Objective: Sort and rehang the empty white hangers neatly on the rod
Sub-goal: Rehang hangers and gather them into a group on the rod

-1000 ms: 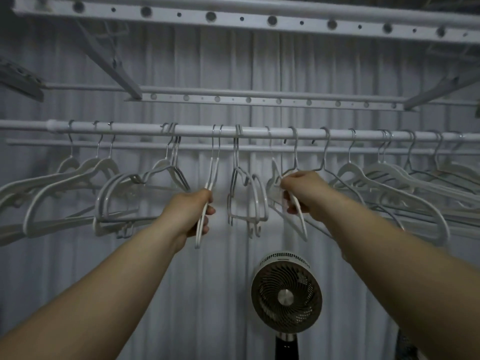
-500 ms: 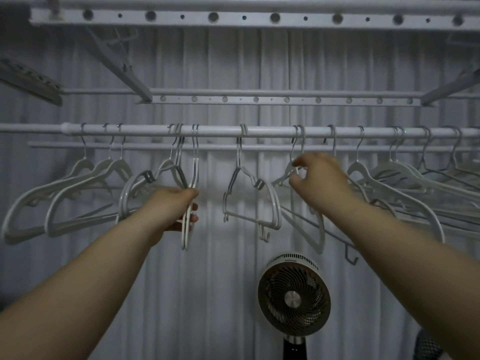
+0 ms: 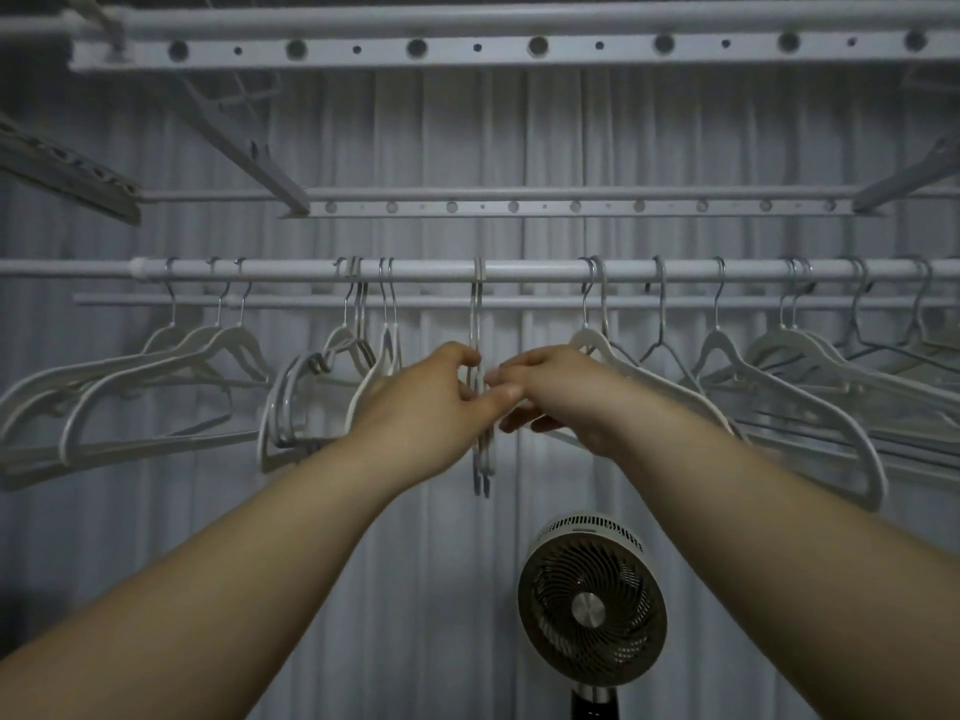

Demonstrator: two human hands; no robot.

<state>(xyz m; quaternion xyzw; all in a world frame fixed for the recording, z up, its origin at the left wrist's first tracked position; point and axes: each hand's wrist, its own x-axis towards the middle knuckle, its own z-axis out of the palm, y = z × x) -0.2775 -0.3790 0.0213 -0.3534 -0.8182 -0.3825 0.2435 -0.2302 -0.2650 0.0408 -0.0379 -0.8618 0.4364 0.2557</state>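
Note:
A white rod [image 3: 530, 271] runs across the view with several empty white hangers hooked on it. At its middle hangs a pair of hangers [image 3: 481, 459] turned edge-on to me. My left hand [image 3: 431, 402] grips them from the left and my right hand [image 3: 550, 394] pinches them from the right, fingertips almost meeting. A bunch of hangers [image 3: 291, 407] hangs left of my hands, with more spread ones [image 3: 130, 376] further left. Another white hanger [image 3: 810, 407] and several thin wire ones hang to the right.
A round fan [image 3: 592, 610] stands on a pole below the rod, right of centre. Two perforated rails [image 3: 519, 46] of a drying rack cross overhead. A thinner bar [image 3: 524, 302] runs just behind the rod. A pale curtain fills the background.
My left hand let go of the edge-on hangers at the left and moved right. My right hand came down and left from the hooks. Both now meet on the middle hangers, turned edge-on.

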